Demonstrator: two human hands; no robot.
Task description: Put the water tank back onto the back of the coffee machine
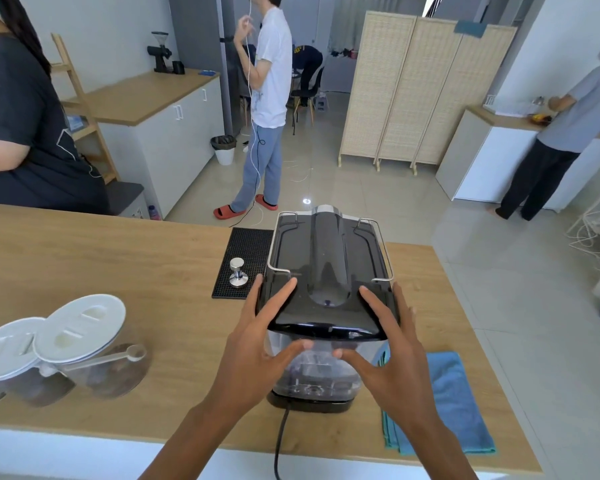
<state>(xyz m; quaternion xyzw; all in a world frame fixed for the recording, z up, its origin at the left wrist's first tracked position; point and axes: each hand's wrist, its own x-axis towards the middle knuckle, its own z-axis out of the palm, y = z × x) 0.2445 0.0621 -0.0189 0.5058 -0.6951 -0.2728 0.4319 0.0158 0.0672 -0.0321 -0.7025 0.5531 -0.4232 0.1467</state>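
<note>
The coffee machine (pixel 328 268) sits on the wooden counter (pixel 118 258) with its back side facing the person. The clear water tank (pixel 314 370) stands upright against that back side, right under the machine's black top, and it looks like it is in its spot or almost there. The left hand (pixel 257 344) is on the left side of the tank and the right hand (pixel 392 348) is on the right side. Both hands are spread wide, with fingers up on the black top and thumbs pressing on the tank's clear front wall. They are not closed tight around it. The tank is tall, standing straight up, just in front of the thumbs, and both hands are about as close to it. I think the next move is a push forward or down to seat it. A blue cloth (pixel 444 403) lies right of the machine.
</note>
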